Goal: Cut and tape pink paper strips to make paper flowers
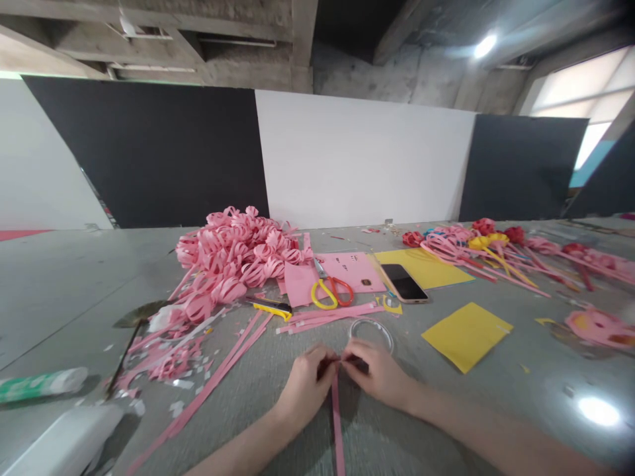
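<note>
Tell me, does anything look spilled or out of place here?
Yes, mildly: pink and white scraps lie scattered left of the left hand, in front of the heap of pink paper loops, looking like spilled litter.

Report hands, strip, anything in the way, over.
Left hand, right hand pinching far end of pink paper strip. Tape roll close beyond right hand, contact unclear.

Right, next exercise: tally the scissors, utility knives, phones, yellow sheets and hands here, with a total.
Scissors: 1
Utility knife: 1
Phone: 1
Yellow sheets, leaving out scraps: 2
Hands, left hand and right hand: 2
Total: 7
</note>
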The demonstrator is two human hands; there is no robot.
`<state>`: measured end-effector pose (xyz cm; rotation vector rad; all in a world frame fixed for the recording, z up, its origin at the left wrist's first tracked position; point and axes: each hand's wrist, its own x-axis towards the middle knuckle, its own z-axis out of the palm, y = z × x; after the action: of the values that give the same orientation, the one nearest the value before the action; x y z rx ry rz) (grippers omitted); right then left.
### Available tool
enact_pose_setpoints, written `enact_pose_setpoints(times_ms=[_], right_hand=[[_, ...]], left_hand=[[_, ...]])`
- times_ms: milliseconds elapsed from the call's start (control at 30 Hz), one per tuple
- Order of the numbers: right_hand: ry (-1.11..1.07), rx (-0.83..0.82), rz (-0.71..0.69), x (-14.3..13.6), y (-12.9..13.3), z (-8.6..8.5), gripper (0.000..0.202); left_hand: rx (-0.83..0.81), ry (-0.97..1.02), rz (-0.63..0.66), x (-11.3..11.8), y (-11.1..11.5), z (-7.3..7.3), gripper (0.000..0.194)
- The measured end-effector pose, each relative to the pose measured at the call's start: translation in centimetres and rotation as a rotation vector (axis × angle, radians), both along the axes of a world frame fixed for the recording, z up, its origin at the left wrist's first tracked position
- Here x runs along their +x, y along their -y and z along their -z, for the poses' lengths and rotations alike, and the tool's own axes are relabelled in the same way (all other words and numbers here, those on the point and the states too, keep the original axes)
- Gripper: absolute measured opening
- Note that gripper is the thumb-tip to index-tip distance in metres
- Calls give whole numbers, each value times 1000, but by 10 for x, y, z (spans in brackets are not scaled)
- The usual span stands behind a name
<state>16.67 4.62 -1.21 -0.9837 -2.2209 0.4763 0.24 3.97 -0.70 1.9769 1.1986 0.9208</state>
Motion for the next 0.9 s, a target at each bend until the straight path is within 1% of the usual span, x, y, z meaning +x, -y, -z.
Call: enact_pose_setpoints(times_ms=[167, 300, 367, 467, 700, 800, 900], right_hand=[[62, 15, -13, 0, 0, 3, 13], [129, 18, -19, 0, 2, 3, 13], [153, 41, -26, 0, 3, 2, 11], [175, 119, -38, 0, 5, 3, 10], [208, 359, -18, -1, 5, 6, 15], [187, 399, -5, -2, 5, 5, 16], [155, 404, 0, -2, 6, 3, 15]], left_hand=[[104, -110, 35, 1, 3, -2, 17], [103, -128, 84, 0, 5, -5, 17], [70, -106, 108, -1, 4, -6, 17], [-9, -43, 128, -3, 0, -6, 15], [-290, 160, 154, -5, -6, -3, 11], [-353, 235, 153, -3, -6, -3, 15], [-370, 280, 148, -2, -5, -3, 18]])
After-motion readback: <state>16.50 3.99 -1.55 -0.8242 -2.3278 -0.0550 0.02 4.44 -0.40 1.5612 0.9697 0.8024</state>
